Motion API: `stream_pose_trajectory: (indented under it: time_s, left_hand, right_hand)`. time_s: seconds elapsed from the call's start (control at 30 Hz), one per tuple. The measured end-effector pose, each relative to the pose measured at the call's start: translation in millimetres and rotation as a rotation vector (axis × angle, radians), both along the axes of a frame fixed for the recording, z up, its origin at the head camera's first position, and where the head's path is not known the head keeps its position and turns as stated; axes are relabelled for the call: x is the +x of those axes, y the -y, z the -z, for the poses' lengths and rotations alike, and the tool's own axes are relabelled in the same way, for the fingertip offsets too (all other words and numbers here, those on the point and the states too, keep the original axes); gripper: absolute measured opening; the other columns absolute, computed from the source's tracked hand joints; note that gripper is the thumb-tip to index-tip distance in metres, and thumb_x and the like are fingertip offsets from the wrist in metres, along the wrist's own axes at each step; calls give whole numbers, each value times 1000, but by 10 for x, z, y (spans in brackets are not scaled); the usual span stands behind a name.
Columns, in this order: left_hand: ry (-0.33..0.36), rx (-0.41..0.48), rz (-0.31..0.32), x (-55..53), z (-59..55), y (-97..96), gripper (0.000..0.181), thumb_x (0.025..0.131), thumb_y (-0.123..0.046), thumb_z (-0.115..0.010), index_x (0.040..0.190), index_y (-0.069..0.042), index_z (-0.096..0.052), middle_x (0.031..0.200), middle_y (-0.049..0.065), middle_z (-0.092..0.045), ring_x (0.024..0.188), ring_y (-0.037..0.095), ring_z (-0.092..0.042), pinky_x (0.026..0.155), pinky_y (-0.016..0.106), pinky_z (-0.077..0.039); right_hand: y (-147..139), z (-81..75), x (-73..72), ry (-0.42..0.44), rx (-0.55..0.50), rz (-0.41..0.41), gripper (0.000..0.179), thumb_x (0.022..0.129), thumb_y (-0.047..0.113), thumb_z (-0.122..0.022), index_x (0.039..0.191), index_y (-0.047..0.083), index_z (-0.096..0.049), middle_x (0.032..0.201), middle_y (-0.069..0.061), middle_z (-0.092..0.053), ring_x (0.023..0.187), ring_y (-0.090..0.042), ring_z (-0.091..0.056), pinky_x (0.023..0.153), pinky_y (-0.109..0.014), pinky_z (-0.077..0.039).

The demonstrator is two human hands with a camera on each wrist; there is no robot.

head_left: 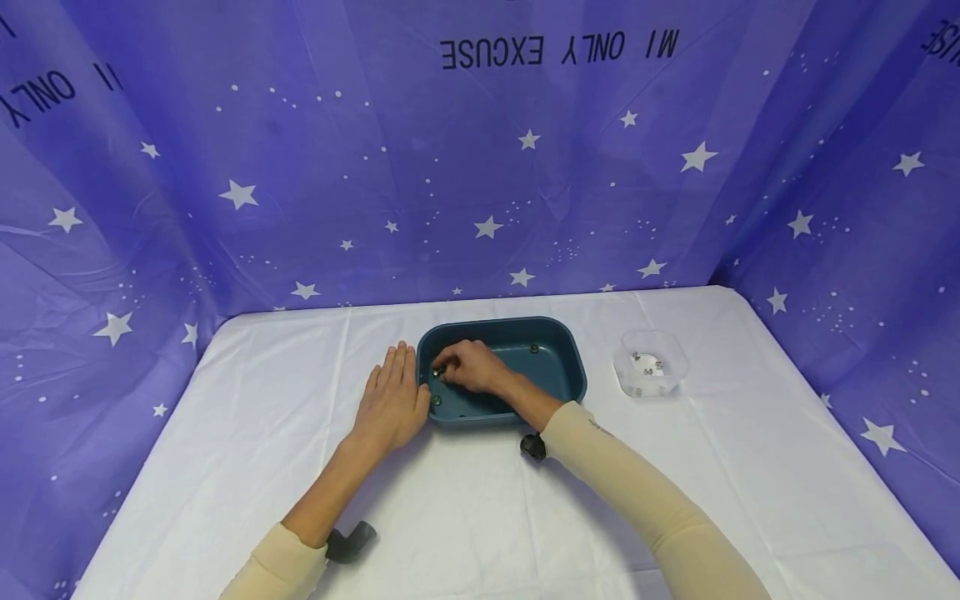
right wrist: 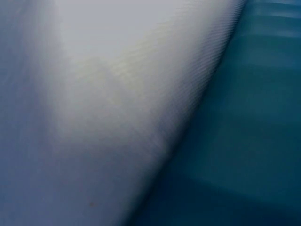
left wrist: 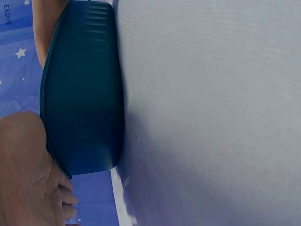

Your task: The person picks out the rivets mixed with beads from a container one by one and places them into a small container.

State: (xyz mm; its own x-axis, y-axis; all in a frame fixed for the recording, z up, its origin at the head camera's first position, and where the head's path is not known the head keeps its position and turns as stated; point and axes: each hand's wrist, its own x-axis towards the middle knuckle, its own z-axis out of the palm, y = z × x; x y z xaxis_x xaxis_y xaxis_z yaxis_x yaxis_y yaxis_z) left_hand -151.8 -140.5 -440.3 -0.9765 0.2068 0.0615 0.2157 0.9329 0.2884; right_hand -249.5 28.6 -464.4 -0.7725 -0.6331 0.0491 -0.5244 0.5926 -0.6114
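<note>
A dark teal rectangular bin stands on the white-covered table. Flat against its left wall rests my left hand, fingers straight and the thumb at the rim. In the left wrist view that hand touches the bin's side. My right hand reaches down inside the bin at the left, its fingers curled and pinching a small dark, shiny piece. A small green shiny piece lies near the left wall, and a brownish one lies toward the back right. Their kind is too small to tell.
To the right of the bin stands a clear plastic container with several small shiny pieces in it. Purple star-patterned cloth hangs behind the table and at both sides. The right wrist view shows only blurred tablecloth and bin wall.
</note>
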Motion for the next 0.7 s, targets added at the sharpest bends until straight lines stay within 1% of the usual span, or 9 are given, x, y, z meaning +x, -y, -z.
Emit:
stream_pose_trajectory:
  time_s: [0.27, 0.43, 0.6, 0.7]
  left_hand:
    - [15, -4, 0, 9, -3, -3, 66, 104, -27, -39, 153, 13, -20, 161, 28, -16, 149, 41, -13, 116, 57, -15]
    - [6, -9, -1, 6, -12, 0, 65, 104, -26, -40, 153, 13, -20, 160, 29, -16, 149, 41, -13, 116, 57, -16]
    - [5, -14, 0, 4, -12, -5, 65, 104, -25, -41, 153, 13, -21, 160, 29, -17, 149, 41, -13, 116, 57, -16]
    - [18, -13, -1, 0, -11, -8, 66, 104, -26, -39, 153, 13, -19, 161, 28, -15, 149, 39, -10, 116, 57, -15]
  right_hand:
    - [-7, 8, -1, -38, -1, -13, 12, 86, 6, -75, 97, 9, -79, 74, 6, -67, 65, -5, -56, 64, -22, -46]
    - [-11, -4, -1, -67, -8, -12, 9, 85, 6, -75, 93, 8, -79, 75, 4, -69, 68, -6, -59, 67, -23, -49]
    - [-17, -12, -2, -59, -9, -1, 7, 86, 7, -75, 92, 9, -79, 76, 4, -69, 69, -6, -59, 68, -23, -49]
    - [-28, -19, -7, -41, -41, 5, 7, 88, 8, -75, 94, 9, -79, 79, 5, -70, 71, -6, -60, 71, -24, -49]
